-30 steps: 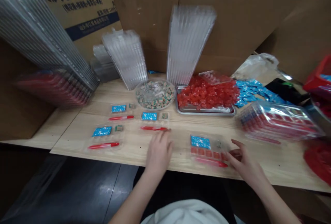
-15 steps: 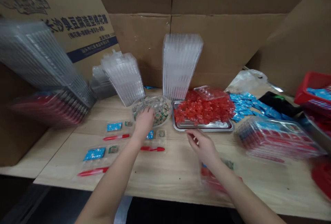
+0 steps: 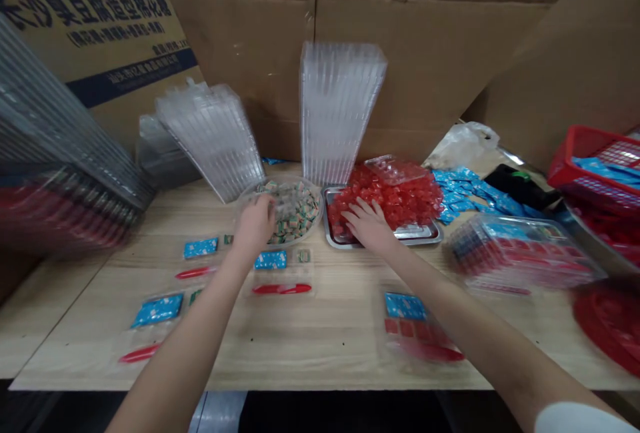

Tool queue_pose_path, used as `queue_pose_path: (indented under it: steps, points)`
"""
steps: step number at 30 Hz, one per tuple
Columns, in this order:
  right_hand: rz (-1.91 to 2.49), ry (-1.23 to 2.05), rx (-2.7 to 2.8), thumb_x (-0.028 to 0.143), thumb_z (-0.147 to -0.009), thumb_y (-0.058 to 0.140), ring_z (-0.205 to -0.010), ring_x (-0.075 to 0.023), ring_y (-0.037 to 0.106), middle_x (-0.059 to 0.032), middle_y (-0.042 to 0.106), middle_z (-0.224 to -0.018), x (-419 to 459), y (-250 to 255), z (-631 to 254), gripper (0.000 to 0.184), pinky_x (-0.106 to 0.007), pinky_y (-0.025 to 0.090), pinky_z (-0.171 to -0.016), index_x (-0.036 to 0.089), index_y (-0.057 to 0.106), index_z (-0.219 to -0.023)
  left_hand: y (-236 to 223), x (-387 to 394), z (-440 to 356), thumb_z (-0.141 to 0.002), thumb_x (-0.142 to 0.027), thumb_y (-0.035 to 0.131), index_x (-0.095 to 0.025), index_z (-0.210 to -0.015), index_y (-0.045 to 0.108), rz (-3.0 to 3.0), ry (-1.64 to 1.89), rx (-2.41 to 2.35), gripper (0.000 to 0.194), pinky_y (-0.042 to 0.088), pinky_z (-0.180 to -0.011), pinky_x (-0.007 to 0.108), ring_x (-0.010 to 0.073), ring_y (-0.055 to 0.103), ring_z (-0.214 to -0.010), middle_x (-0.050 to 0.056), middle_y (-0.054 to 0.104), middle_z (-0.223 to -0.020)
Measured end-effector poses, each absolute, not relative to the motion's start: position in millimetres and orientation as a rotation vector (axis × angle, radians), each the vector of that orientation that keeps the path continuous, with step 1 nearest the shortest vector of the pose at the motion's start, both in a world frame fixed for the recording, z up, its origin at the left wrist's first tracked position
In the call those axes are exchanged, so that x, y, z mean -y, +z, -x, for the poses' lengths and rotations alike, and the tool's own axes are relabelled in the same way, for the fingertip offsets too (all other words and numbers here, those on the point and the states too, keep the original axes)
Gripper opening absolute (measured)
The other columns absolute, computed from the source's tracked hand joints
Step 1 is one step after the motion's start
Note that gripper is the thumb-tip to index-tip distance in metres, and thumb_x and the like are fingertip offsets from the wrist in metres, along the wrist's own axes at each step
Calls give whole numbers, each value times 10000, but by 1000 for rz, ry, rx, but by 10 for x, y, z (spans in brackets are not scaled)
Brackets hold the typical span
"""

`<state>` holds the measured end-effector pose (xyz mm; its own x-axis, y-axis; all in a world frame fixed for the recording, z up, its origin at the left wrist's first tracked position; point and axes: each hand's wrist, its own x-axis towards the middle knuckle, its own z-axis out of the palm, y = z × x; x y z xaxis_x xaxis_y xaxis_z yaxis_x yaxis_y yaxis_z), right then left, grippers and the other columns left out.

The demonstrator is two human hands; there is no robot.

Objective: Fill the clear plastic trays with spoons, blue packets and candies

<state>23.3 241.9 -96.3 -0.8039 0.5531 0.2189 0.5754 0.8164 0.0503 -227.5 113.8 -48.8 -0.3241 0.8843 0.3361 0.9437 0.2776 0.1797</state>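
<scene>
Head camera: the heap of translucent red wrapped pieces (image 3: 413, 186) lies on a shallow silver metal tray (image 3: 423, 240) near the back of the pale wooden table (image 3: 325, 316). The right hand (image 3: 371, 225) rests at its near left side, fingers spread wide; whether a piece sits beneath the fingertips cannot be told. Just left of the tray, the round clear plastic dish (image 3: 295, 244) holds small green-and-tan wrapped pieces (image 3: 305, 210). The left hand (image 3: 255, 225) is at the dish's left side, fingers bent and turned away, so I cannot tell whether they grip anything; it also hides part of the contents.

Nearer the front, a clear compartmented plastic pack (image 3: 295, 274) contains a blue packet, a small green-edged piece and a red pen-shaped item. Two similar packs lie farther left, the nearest partly covered by the left forearm. Below the right forearm, another pack (image 3: 420, 333) with a row of red pieces is blurred, its right part hidden.

Behind stand two tall stacks of clear plastic trays. At the left edge, more stacked packaging is smeared and cut off; at the right, a red plastic basket (image 3: 565, 163) runs out of frame.
</scene>
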Motion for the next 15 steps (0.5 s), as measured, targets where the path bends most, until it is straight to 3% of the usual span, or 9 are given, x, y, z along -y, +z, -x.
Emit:
queue_pose_path:
  steps: [4, 6, 8, 11, 15]
  points:
    - [951, -159, 2745, 306, -896, 447, -1247, -282, 357, -101, 550, -1251, -2388, -811, -423, 264, -437, 263, -1014, 194, 670, -980, 26, -836, 2127, -893, -225, 417, -166, -998, 607, 1429, -1094, 2093, 225, 448, -855, 344, 208, 596, -959, 81, 655, -972]
    - [1007, -101, 2739, 300, -910, 416, -1127, -253, 446, -120, 585, -1156, -2424, -720, -316, 285, -382, 339, -940, 178, 664, -982, 256, -543, 1944, -884, -244, 463, -202, -1069, 591, 1326, -1344, 2005, 229, 456, -860, 342, 180, 608, -930, 54, 651, -1002]
    - [973, -38, 2829, 233, -917, 389, -1045, -224, 483, -121, 596, -1090, -2481, -666, -115, 289, -338, 372, -887, 171, 637, -1052, 336, -236, 1725, -869, -248, 497, -236, -1194, 514, 1481, -1506, 2113, 326, 498, -742, 288, 142, 629, -769, 19, 661, -889]
    - [859, 31, 2966, 129, -887, 403, -1054, -219, 487, -125, 586, -1094, -2559, -665, 183, 291, -309, 385, -863, 169, 633, -1061, 113, 73, 1416, -871, -237, 487, -250, -1212, 508, 2166, -1255, 2438, 341, 508, -622, 235, 121, 627, -653, 1, 672, -816]
    - [888, 95, 2950, 99, -870, 403, -1016, -245, 516, -154, 597, -1029, -2596, -686, 276, 275, -333, 400, -848, 127, 644, -1001, -447, 129, 1129, -873, -169, 460, -225, -1161, 562, 2548, -714, 2458, 311, 515, -780, 298, 173, 641, -888, 49, 680, -983]
